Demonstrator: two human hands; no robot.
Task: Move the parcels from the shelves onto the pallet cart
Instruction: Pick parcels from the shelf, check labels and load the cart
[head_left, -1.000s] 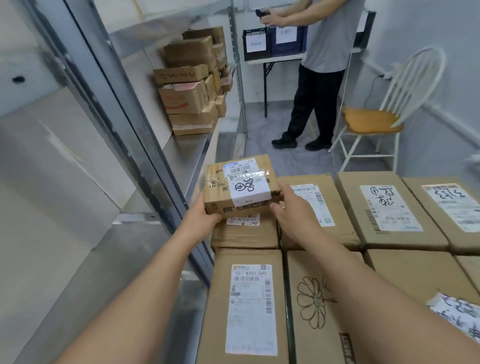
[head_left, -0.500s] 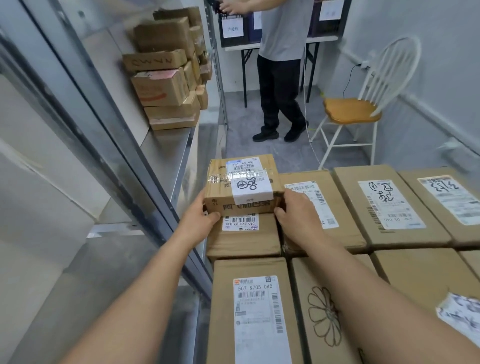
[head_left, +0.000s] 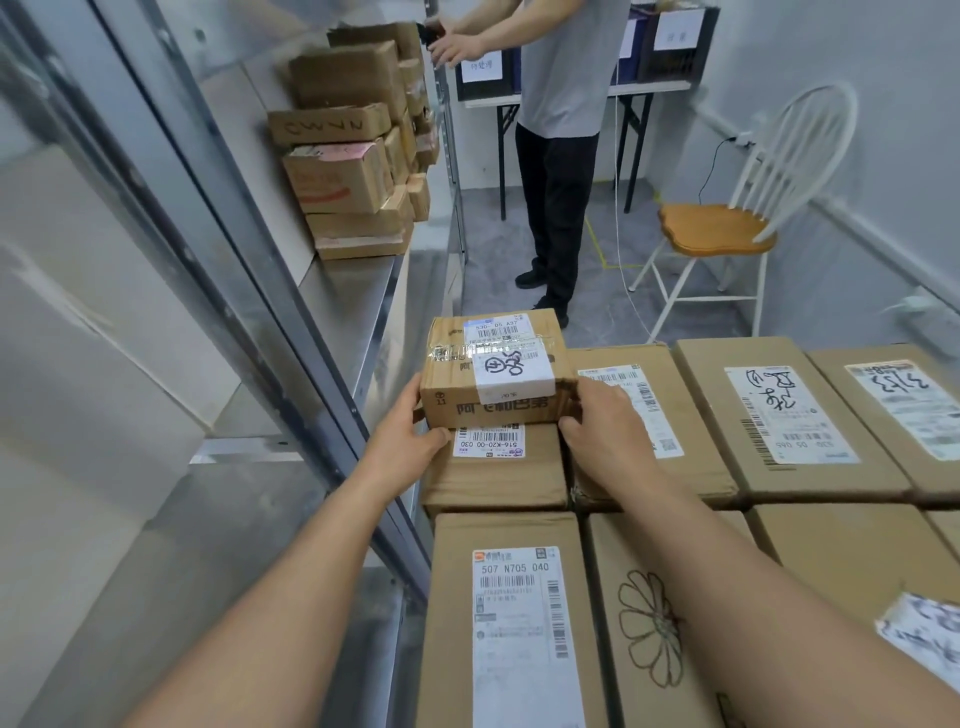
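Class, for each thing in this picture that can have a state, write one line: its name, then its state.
small parcel, taped shut, gripped at both ends, atop the lower parcel.
left hand, grips the parcel's left end.
right hand, grips its right end.
shelf parcels, stacked on the shelf.
chair, upright, nobody seated.

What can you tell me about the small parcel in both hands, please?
The small parcel is a brown cardboard box sealed with clear tape. A barcode label and a white slip with black handwriting sit on top; dark print runs along its near side. It lies level on or above a wider labelled box, gripped at its ends by the left hand and right hand.
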